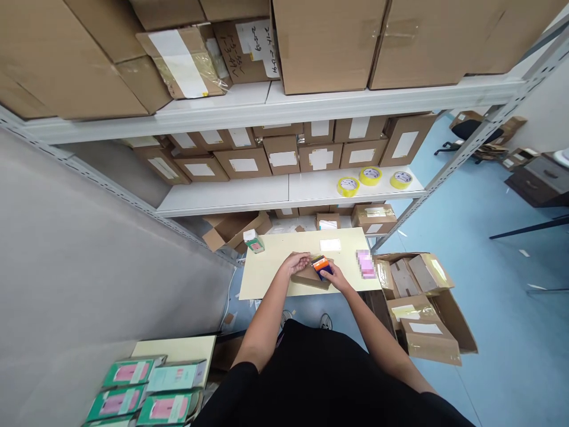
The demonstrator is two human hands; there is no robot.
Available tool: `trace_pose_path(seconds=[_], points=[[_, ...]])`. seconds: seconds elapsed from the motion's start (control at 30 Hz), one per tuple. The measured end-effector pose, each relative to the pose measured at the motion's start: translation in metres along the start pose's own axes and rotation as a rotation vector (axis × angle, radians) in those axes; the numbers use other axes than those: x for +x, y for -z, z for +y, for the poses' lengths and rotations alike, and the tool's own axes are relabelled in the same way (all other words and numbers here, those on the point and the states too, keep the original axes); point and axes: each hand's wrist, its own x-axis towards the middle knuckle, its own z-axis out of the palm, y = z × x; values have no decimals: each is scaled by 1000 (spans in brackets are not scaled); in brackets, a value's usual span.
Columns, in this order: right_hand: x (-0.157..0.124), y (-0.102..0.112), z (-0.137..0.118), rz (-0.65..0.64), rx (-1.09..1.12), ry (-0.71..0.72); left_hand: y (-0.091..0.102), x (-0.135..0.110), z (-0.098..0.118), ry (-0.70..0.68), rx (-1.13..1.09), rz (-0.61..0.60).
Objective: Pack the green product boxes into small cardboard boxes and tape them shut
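Note:
My right hand (336,276) is closed around a small orange and dark-blue item (320,265), whose exact kind I cannot make out. Just left of it, my left hand (299,262) has its fingers drawn together; whatever they pinch is too small to tell. Beneath both hands a flat brown cardboard box (306,277) rests on the pale yellow table (267,279), partly hidden by them. A white label (330,245) lies beyond the box. A small green and white box (253,241) stands at the table's far left, and a pink blurred item (365,264) lies at the right end.
Shelving (249,198) full of cartons rises behind the table, with several yellow tape rolls (348,187) on its middle board. A big open carton (457,320) holding smaller boxes sits right. Green packages (128,372) lie on a side table at lower left, near the grey wall (133,267).

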Motion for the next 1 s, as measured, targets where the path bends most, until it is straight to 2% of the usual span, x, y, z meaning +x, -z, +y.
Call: trace_pose_path(seconds=[0.17,0.27,0.33,0.5,0.63,0.77,1.0], points=[[4,-1,-19,-60,-67,-18,20,-3,5,-400,187,146],[16,-2,-36,-157,-153,24,39,-7,4,-504,217,222],[27,-3,-44,-195,-225,20,54,-10,-1,-510,194,270],[51,-8,-46,-179,-421,-42,81,-15,-27,-470,125,357],[62,-19,-44,-165,-513,-46,90,-10,-46,-434,114,407],[71,-29,-46,-132,-567,-66,96,1,-54,-411,149,445],[79,-41,-48,-118,-650,-97,107,21,-63,-387,199,377]])
